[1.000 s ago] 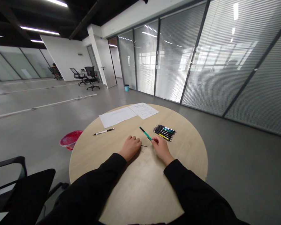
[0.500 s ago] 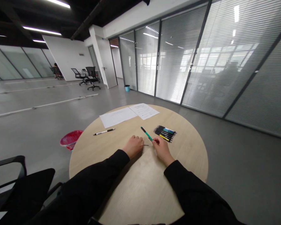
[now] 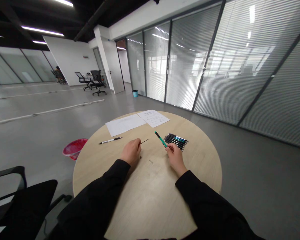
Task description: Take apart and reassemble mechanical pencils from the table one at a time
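My right hand (image 3: pixel 175 156) is closed on a green pen barrel (image 3: pixel 162 141) with a black end, tilted up to the left. Between the fingers of my left hand (image 3: pixel 132 152) is a thin dark refill (image 3: pixel 145 141), pointing to the upper right. A small dark part (image 3: pixel 141 157) lies beside my left hand. A small spring-like piece (image 3: pixel 151 161) rests on the table between both hands. Just beyond my right hand lies a row of several pens (image 3: pixel 176 140), mostly black. A white and black pen (image 3: pixel 110 140) lies at the left.
Two printed sheets (image 3: pixel 153 118) lie at the far side of the round wooden table (image 3: pixel 145 206). A red bin (image 3: pixel 75 148) stands on the floor at the left, near a black chair (image 3: pixel 22 203). Glass partitions run behind.
My left hand has moved left and a little down, drawing the refill away from the middle. My right hand has shifted slightly right with the green barrel. The small spring-like piece now shows.
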The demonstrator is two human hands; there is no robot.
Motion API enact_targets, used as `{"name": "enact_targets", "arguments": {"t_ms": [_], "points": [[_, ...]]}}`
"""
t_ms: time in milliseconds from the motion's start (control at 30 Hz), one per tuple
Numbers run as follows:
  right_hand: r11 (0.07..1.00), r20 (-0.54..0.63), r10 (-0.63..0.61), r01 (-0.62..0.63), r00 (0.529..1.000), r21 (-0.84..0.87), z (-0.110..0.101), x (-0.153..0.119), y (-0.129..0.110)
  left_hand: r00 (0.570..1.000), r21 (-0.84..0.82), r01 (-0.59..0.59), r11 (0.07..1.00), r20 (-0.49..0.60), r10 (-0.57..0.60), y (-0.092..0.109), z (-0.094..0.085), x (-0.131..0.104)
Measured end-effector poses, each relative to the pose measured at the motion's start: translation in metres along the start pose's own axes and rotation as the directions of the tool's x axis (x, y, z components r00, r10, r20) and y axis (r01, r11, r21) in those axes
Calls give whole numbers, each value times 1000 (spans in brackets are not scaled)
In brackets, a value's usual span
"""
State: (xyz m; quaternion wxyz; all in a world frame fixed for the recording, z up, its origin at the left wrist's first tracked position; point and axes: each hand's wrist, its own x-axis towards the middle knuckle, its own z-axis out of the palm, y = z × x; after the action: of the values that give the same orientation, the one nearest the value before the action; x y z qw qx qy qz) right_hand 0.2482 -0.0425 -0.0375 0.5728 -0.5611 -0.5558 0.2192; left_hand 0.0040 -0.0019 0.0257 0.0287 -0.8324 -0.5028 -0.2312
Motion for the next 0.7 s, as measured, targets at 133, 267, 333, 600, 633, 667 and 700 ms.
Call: {"name": "enact_targets", "arguments": {"t_ms": [133, 267, 333, 600, 633, 667, 700], "points": [[1000, 19, -9, 10, 1000, -22, -3, -1, 1, 987, -273, 94, 957, -101, -126, -8, 8, -11], [997, 90, -45, 51, 995, -64, -7, -2, -1, 970, -338, 144, 930, -136, -200, -13, 16, -15], [995, 104, -48, 57, 993, -81, -7, -3, -2, 969, -332, 145, 932, -145, -202, -15, 18, -15], [992, 114, -52, 65, 992, -112, -6, -3, -2, 976, -326, 103, 940, -148, -159, -12, 20, -18], [992, 112, -49, 62, 992, -112, -6, -3, -1, 976, -330, 103, 938, -148, -159, -11, 20, -18], [992, 110, -46, 58, 993, -111, -6, -3, -1, 976, -336, 104, 936, -147, -161, -11, 20, -18], [992, 108, -44, 56, 993, -112, -6, -3, -1, 975, -340, 108, 934, -145, -165, -11, 20, -18]]}}
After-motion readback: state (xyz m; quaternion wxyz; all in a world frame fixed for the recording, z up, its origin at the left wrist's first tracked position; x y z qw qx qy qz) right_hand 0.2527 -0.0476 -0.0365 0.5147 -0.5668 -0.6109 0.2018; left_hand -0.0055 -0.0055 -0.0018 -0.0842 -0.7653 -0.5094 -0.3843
